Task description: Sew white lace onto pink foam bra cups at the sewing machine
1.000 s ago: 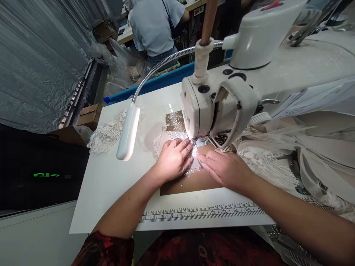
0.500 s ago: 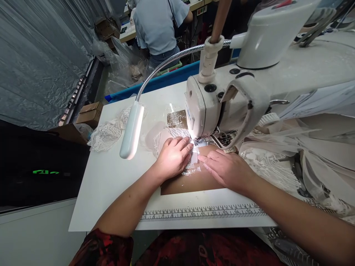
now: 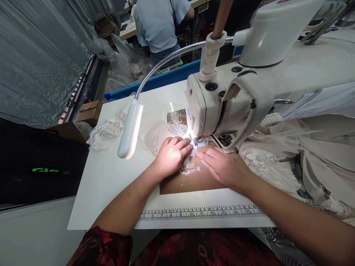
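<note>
A white sewing machine [image 3: 201,107] stands over a brown sheet [image 3: 191,183] on the white table. Under its needle area lies white lace fabric [image 3: 177,130], brightly lit. My left hand [image 3: 172,155] rests flat on the fabric left of the needle, fingers stretched and close beside each other. Just right of the needle, my right hand [image 3: 219,162] lies on the brown sheet with its fingertips at the fabric's edge. Both hands press down from above, and neither is wrapped round anything.
A lamp [image 3: 131,129] on a bendable metal neck hangs left of my left hand. More lace [image 3: 104,133] lies at the table's left. Lace and tulle [image 3: 269,162] are heaped at the right. A printed ruler [image 3: 202,213] runs along the front edge. A person [image 3: 158,27] sits beyond.
The lace between my hands has moved away from me, toward the needle, showing more of the brown sheet. My right hand has shifted slightly left. The whole view has tilted slightly.
</note>
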The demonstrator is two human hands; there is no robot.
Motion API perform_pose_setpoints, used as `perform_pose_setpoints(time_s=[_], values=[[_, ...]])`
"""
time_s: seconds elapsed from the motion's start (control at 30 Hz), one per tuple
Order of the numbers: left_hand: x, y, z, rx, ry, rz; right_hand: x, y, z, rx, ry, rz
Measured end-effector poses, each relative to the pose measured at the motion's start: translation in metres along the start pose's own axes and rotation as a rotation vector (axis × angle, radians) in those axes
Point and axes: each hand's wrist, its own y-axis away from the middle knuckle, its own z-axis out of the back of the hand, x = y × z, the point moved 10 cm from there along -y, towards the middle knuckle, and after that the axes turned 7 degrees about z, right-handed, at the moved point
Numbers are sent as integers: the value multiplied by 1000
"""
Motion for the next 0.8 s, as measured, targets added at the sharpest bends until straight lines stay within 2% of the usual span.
perform_pose_setpoints(time_s=[0.2, 0.33, 0.43, 0.53, 0.63, 0.7, 0.8], values=[[15, -2, -4, -42, 61, 61, 0, 1, -5, 24, -21, -3], [24, -1, -3, -36, 121, 124, 3, 5, -1, -7, -60, 39], [29, 2, 0, -33, 152, 149, 7, 14, 9, 69, -133, 50], [33, 4, 3, -53, 175, 164, 5, 39, 14, 296, -165, -47], [36, 6, 3, -69, 180, 178, -1, 78, 19, 492, -151, -168], [38, 7, 3, -85, 176, 195, -12, 102, 26, 502, -94, -248], [42, 8, 5, -119, 163, 225, -39, 120, 43, 343, 50, -365]])
